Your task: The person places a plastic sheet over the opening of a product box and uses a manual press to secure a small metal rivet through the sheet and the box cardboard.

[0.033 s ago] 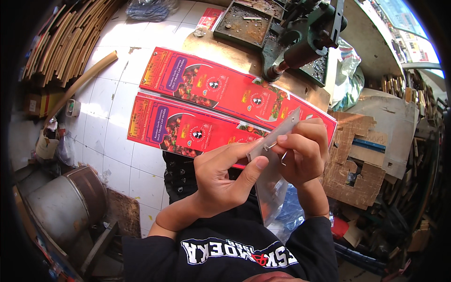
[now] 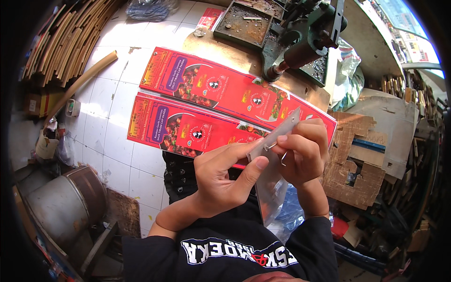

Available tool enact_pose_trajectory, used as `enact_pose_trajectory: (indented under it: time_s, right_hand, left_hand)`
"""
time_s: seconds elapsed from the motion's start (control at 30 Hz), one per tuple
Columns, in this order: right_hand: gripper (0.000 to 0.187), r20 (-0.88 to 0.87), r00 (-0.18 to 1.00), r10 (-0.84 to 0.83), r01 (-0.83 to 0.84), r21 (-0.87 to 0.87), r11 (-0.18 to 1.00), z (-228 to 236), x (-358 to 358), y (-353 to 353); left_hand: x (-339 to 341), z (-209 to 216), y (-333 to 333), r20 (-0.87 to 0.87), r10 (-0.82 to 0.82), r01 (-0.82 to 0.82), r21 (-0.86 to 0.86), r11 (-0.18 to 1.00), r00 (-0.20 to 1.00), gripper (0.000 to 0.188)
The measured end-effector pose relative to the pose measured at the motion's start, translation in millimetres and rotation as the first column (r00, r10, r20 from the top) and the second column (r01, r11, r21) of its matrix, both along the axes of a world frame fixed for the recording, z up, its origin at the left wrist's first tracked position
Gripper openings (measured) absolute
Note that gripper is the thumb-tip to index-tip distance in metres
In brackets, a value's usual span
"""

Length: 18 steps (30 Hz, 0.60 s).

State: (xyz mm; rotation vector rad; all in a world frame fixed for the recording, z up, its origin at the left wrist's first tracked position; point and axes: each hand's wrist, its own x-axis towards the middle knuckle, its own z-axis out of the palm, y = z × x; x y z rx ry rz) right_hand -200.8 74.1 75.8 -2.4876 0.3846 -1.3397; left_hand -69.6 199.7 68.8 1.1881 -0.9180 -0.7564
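A thin, stiff grey panel [image 2: 271,190] is held tilted in front of my chest, its upper end over the printed strips. My left hand [image 2: 224,175] grips its left edge, thumb on the near face and fingers behind. In my right hand [image 2: 307,152], thumb and fingers pinch a thin bent metal wire hook [image 2: 283,159] against the panel, where one wire end meets its surface. Small holes show near the panel's upper corner. Beneath the hands lie two stacks of red printed strips, a far stack [image 2: 235,91] and a near stack [image 2: 181,129].
A dark green press machine [image 2: 293,51] stands beyond the strips on a wooden bench [image 2: 202,46], beside a metal parts tray [image 2: 244,26]. Worn brown boards [image 2: 357,183] are at right. A metal drum [image 2: 58,202] lies at lower left; stacked boards [image 2: 70,40] stand at upper left.
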Motion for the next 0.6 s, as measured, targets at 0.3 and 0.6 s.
enact_pose_trajectory:
  time_s: [0.3,0.6]
  right_hand:
    - [0.033,0.012,0.999,-0.049,0.05,-0.097,0.994,-2.8,-2.5,4.0]
    - [0.032,0.026,0.998,-0.063,0.065,-0.082,0.994,-2.3,-2.8,7.9]
  left_hand:
    - [0.4,1.8,0.3,0.057,0.002,-0.001,-0.012,1.0,0.998,0.028]
    - [-1.1,0.1,2.7,0.058,0.016,-0.015,-0.014,1.0,0.998,0.029]
